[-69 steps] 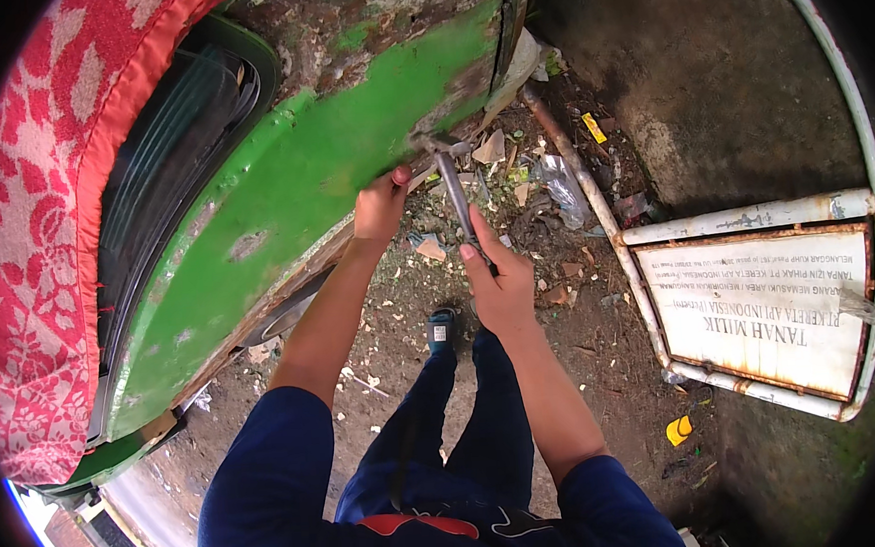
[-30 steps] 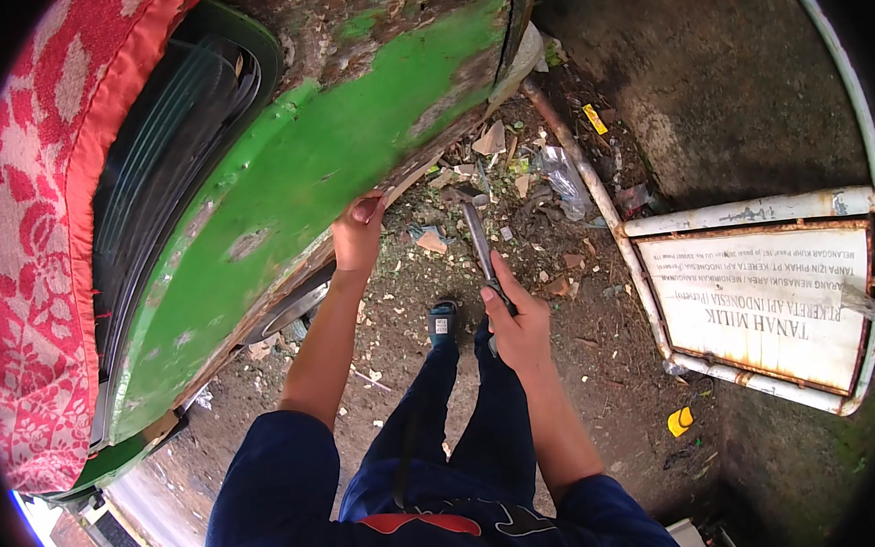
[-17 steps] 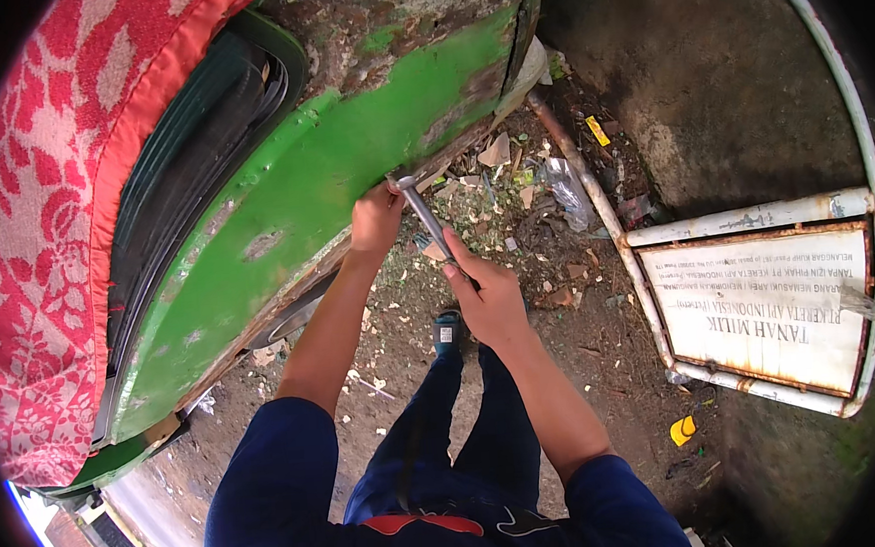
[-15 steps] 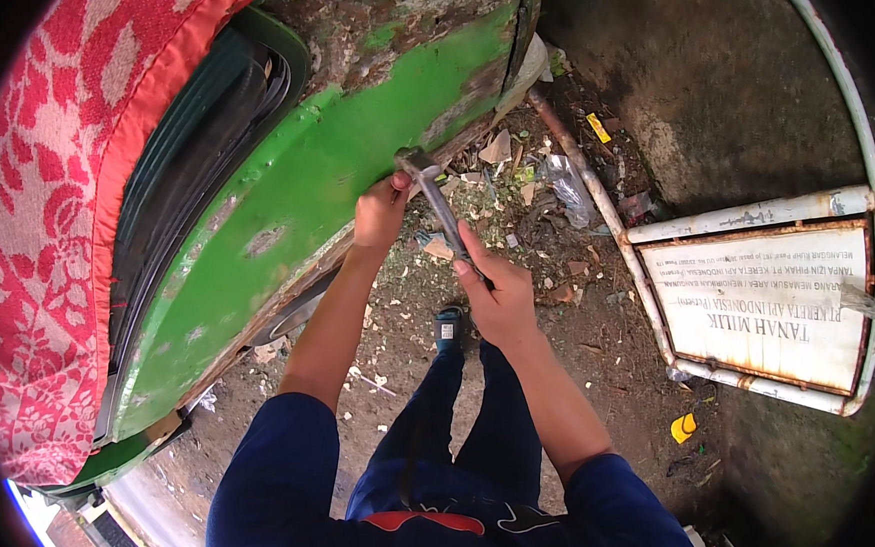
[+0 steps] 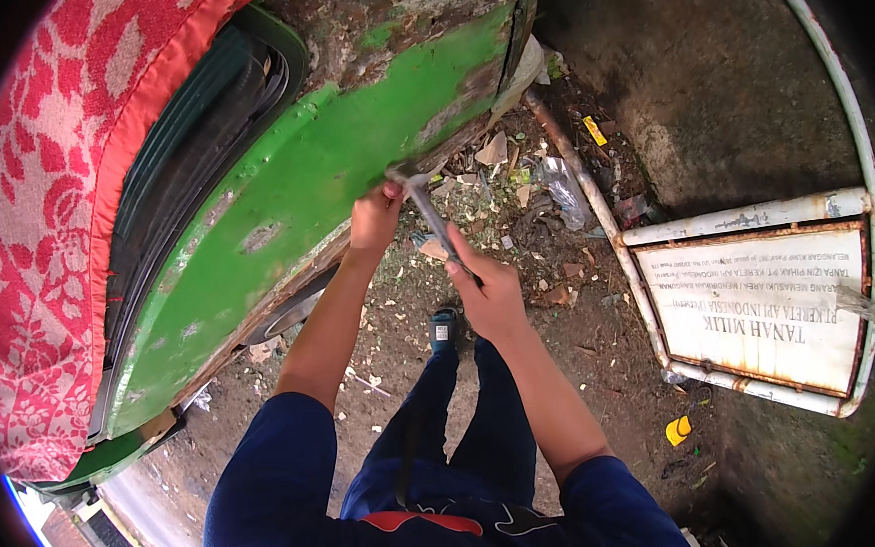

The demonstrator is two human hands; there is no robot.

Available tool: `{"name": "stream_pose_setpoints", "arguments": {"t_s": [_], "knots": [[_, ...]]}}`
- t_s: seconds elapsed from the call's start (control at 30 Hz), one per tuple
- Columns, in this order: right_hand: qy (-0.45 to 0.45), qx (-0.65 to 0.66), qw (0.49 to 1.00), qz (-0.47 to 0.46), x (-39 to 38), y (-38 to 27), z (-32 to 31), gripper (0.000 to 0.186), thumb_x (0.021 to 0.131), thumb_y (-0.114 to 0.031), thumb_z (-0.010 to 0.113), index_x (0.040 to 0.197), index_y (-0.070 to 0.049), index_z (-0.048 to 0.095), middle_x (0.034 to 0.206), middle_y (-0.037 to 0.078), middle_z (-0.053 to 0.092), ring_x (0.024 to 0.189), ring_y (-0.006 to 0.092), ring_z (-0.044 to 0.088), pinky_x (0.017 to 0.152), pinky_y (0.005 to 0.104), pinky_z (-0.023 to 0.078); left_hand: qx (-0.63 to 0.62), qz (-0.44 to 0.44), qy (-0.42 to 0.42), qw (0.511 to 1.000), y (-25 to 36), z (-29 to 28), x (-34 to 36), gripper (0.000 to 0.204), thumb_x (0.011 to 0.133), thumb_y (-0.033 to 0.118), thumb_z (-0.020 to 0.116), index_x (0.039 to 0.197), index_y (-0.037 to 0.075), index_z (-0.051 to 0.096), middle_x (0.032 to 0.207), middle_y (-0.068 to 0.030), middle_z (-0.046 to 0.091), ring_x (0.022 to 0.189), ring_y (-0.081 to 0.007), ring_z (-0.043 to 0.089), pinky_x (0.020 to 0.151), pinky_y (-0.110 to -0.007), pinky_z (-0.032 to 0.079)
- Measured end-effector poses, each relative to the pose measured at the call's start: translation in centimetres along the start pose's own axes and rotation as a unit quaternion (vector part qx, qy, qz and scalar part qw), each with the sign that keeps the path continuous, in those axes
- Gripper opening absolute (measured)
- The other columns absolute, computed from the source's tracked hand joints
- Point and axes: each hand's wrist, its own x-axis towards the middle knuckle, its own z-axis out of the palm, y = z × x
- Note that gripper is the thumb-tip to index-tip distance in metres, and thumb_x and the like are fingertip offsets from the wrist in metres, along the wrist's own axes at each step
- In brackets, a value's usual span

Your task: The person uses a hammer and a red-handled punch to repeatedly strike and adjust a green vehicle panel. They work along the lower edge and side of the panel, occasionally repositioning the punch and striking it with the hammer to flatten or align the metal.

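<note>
My right hand [image 5: 489, 295] grips the dark handle of a hammer [image 5: 428, 208]. The hammer's head, a little blurred, is right at the fingertips of my left hand [image 5: 374, 220]. That left hand is closed with its fingers pinched together, beside the lower edge of a green vehicle body panel [image 5: 291, 172]. Whatever it holds is hidden by the fingers and the hammer head. Bare, scraped patches and chipped paint mark the green panel, and its upper part is rough and brownish.
A red and pink patterned cloth [image 5: 42, 197] drapes over the vehicle, next to a dark window [image 5: 185, 159]. At right a rusty white metal frame holds a signboard [image 5: 760, 304]. Paint chips, a clear plastic bag [image 5: 564, 191] and yellow scraps [image 5: 678, 430] litter the dirt ground around my feet.
The hammer head has shifted slightly left and down, onto the left hand's fingertips. Both hands have moved a little lower and left, and the whole view has shifted slightly.
</note>
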Motion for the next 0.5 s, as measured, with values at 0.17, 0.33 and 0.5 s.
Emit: {"name": "stream_pose_setpoints", "arguments": {"t_s": [0.17, 0.33, 0.5], "knots": [[-0.021, 0.029, 0.991, 0.129, -1.2, 1.1, -0.1, 0.046, 0.095, -0.010, 0.060, 0.141, -0.013, 0.051, 0.072, -0.001, 0.056, 0.061, 0.0030, 0.046, 0.053, 0.0219, 0.041, 0.065, -0.033, -0.025, 0.997, -2.7, -0.5, -1.7, 0.013, 0.085, 0.011, 0.067, 0.097, 0.003, 0.068, 0.086, -0.0188, 0.068, 0.080, -0.0365, 0.067, 0.072, -0.041, 0.053], [0.026, 0.101, 0.987, 0.122, -3.2, 0.5, -2.8, 0.048, 0.097, -0.010, 0.058, 0.143, -0.006, 0.046, 0.073, -0.002, 0.056, 0.061, 0.0032, 0.048, 0.050, 0.0219, 0.042, -0.044, 0.017, 0.087, 0.995, 0.5, -1.8, -4.7, 0.014, 0.083, 0.009, 0.073, 0.096, 0.008, 0.069, 0.082, -0.0153, 0.068, 0.074, -0.0308, 0.067, 0.070, -0.036, 0.053], [0.059, 0.128, 0.976, 0.168, -3.8, 0.5, -2.9, 0.046, 0.094, -0.009, 0.061, 0.140, -0.010, 0.052, 0.070, -0.004, 0.056, 0.058, 0.0024, 0.047, 0.051, 0.0222, 0.043, -0.111, -0.048, 0.117, 0.986, 0.2, -1.1, -4.1, 0.013, 0.082, 0.010, 0.074, 0.093, 0.005, 0.069, 0.083, -0.0133, 0.069, 0.076, -0.0263, 0.068, 0.070, -0.035, 0.052]]}}
